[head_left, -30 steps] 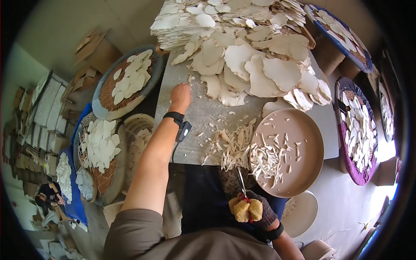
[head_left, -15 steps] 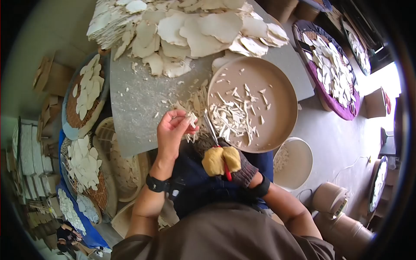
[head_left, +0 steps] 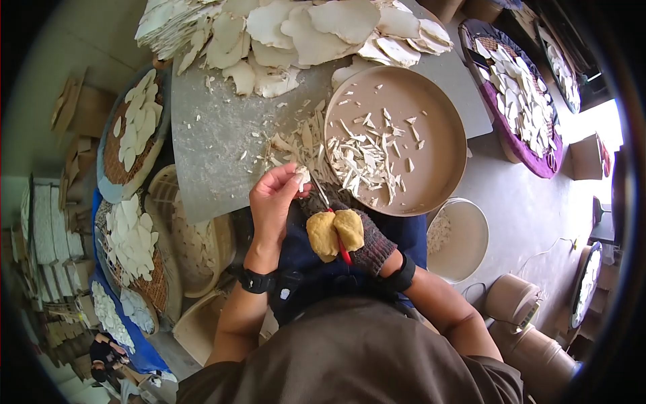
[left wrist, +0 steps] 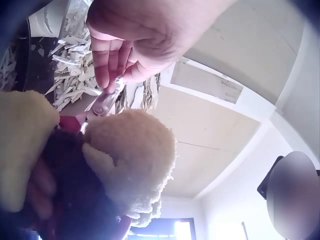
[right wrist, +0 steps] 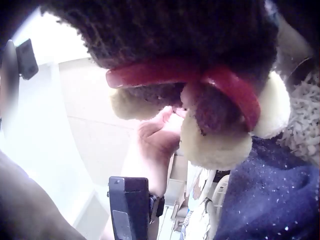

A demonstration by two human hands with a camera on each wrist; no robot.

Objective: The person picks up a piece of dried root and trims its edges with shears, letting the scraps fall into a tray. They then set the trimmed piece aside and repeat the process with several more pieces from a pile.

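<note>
In the head view, my bare left hand (head_left: 269, 205) pinches a small, crumpled white piece (head_left: 302, 176) between thumb and fingers. My right hand (head_left: 375, 248), in a dark knitted glove, grips scissors (head_left: 321, 194) with red handles and thick yellow padding (head_left: 323, 236). Their blades point up toward the table edge, right beside the white piece. From the left wrist, the left fingertips (left wrist: 102, 80) overlap the scissors' pivot. The right wrist view shows the red handle loops (right wrist: 150, 72) around the gloved fingers. A round brown tray (head_left: 441, 155) holding pale slivers (head_left: 363, 158) sits just beyond the scissors.
Large flat pale slices (head_left: 330, 30) are piled at the back of the metal table (head_left: 215, 155). Loose slivers (head_left: 306, 138) lie left of the tray. A white bucket (head_left: 471, 246) stands at right, and a purple-edged basket (head_left: 555, 158) beyond. Another person (head_left: 108, 357) is far left.
My left hand has come back from the left part of the table to the scissors, with the white piece pinched. The scissors have come up closer to it. The head view has shifted.
</note>
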